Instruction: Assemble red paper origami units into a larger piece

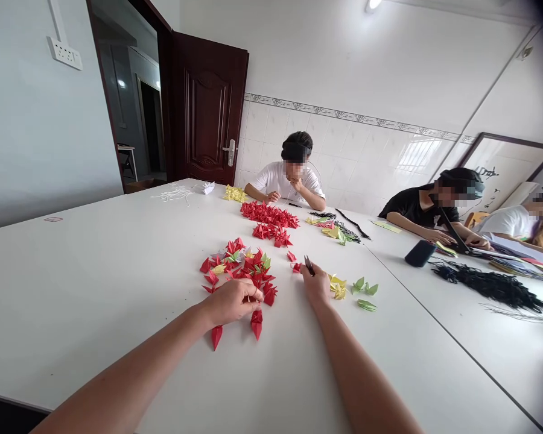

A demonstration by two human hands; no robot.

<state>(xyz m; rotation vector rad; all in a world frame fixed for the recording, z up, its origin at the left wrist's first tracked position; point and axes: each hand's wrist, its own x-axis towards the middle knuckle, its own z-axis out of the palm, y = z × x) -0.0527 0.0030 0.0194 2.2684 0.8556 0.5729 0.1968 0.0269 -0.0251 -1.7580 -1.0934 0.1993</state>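
Note:
My left hand (234,298) is at the near edge of a pile of folded paper cranes (235,247), mostly red with some green, yellow and white. Its thumb and fingers are pinched together; whatever is between them is too small or hidden to make out. Two red paper cranes (256,324) lie just below this hand. To the right, my right hand (317,286) is closed around a small dark pointed tool (308,265), its tip pointing away from me. Beside that hand lie a red crane (295,267), yellow cranes (338,286) and green cranes (365,288).
Red crane heaps (269,216) and yellow cranes (235,193) lie farther back on the white table (117,289). A person (294,175) sits opposite; two more people sit at right. A dark thread spool (420,253) and black cords (493,286) lie right of the table seam.

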